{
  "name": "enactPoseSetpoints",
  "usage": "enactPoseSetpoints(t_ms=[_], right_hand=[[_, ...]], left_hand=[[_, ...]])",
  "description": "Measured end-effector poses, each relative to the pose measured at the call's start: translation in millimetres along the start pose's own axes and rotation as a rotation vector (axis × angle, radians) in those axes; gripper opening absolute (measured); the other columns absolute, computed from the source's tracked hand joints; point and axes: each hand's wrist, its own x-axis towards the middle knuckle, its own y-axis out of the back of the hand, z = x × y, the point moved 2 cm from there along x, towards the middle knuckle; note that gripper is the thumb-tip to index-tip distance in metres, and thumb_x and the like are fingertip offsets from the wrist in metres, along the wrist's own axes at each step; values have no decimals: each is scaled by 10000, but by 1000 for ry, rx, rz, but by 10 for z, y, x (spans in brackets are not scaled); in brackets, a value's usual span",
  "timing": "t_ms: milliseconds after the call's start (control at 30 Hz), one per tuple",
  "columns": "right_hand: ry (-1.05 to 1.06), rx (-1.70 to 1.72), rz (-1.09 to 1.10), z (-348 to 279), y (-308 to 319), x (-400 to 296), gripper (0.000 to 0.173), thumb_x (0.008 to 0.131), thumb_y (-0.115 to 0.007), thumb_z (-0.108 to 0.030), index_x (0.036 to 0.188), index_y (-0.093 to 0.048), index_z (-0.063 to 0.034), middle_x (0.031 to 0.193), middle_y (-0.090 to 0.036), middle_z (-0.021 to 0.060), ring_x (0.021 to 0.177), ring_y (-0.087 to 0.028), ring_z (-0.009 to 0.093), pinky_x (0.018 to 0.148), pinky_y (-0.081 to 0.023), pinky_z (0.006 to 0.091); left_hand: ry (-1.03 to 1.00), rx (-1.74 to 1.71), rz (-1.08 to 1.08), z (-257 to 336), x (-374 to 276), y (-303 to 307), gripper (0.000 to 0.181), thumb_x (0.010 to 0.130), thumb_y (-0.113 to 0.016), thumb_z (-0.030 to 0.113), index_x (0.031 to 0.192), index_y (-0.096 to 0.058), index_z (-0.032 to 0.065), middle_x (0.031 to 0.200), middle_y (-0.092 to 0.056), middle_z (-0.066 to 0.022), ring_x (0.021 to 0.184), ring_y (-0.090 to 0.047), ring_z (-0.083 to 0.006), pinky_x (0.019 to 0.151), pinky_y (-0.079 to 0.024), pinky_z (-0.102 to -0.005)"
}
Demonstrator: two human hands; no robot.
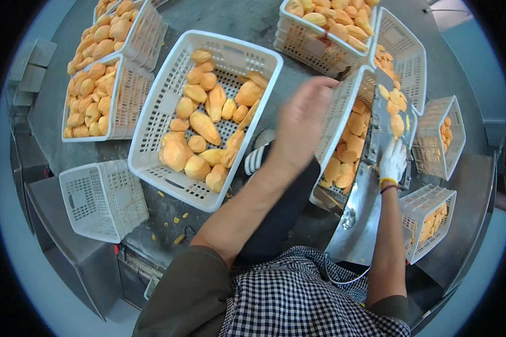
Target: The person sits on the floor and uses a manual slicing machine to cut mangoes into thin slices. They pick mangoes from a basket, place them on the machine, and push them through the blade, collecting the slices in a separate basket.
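My left hand, bare and blurred, hovers by the rim of a white plastic crate. Its palm side is hidden, so I cannot tell whether it holds anything. In that crate lie orange root slices, probably sweet potato. A metal slicing board slopes along the crate's right side. On it rests my right hand in a white glove, its fingertips close to an orange oval piece. Whatever is under the glove is hidden. More pale orange slices are strewn farther up the board.
A large white crate at the left holds several peeled roots. Full crates stand at the far left, and another stands ahead. An upended crate sits near a metal edge. Smaller crates with orange pieces are at the right.
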Motion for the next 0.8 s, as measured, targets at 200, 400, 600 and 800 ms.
enactPoseSetpoints(t_ms=[200,400,600,800], right_hand=[[-241,416,-43,101,-359,710,605,988,-371,-478,1335,-420,15,1292,-512,288,1167,-511,431,981,-407,481],[-314,590,-16,183,-405,935,687,991,-393,-471,1432,-328,52,1419,-428,261,1307,-423,381,1091,-323,403],[-670,1530,203,109,137,525,504,1022,-437,-320,1401,-424,12,1428,-453,146,1298,-445,236,1100,-318,343],[-229,2131,-123,-540,1706,7,596,1034,-334,-433,1479,-312,-37,1517,-346,141,1398,-334,267,1162,-243,400]], left_hand=[[363,1096,40,-1044,-273,2381,448,894,-616,346,1168,-626,-8,1107,-672,-165,1047,-631,-265,882,-489,-350],[1033,1258,-190,-2224,-1219,3118,536,811,-674,357,1225,-603,25,1166,-642,-231,1074,-627,-337,896,-494,-390],[1119,336,113,-1806,-1253,3314,582,816,-668,318,1294,-520,21,1178,-627,-155,1121,-604,-285,949,-490,-405],[351,-226,-155,-185,-724,2138,599,845,-619,180,1373,-366,52,1329,-491,-145,1241,-513,-278,1030,-451,-419]])
